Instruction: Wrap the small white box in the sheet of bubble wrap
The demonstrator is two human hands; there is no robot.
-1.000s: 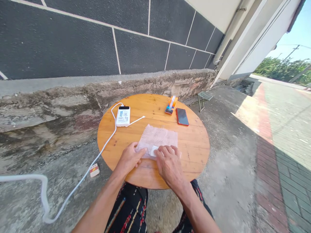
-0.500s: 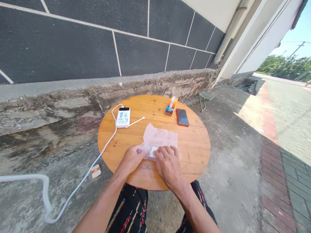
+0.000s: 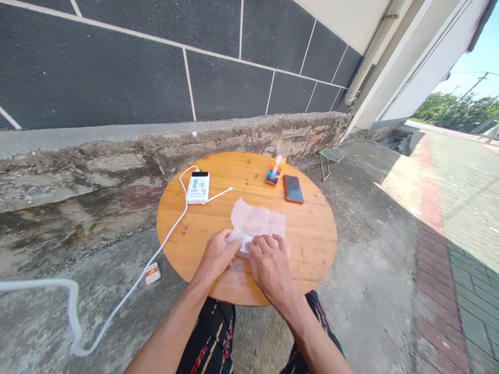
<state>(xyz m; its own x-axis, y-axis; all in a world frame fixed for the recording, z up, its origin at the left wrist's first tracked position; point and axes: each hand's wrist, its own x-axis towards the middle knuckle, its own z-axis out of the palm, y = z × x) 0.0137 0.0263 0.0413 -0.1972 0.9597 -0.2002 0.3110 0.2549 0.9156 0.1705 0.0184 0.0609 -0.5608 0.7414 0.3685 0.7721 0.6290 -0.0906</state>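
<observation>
A pale sheet of bubble wrap lies near the front of a round wooden table. My left hand pinches the sheet's near left corner and folds it inward. My right hand lies flat on the near edge, its fingers pressing a small white item wrapped in the sheet. The two hands almost touch.
A white power bank with a white cable running off to the ground sits at the table's back left. A red phone and an orange packet lie at the back right. A small folding stool stands beyond.
My left hand has pulled the sheet's left corner inward, toward my right hand, so the sheet is narrower on the left. My right hand has stayed pressed in place.
</observation>
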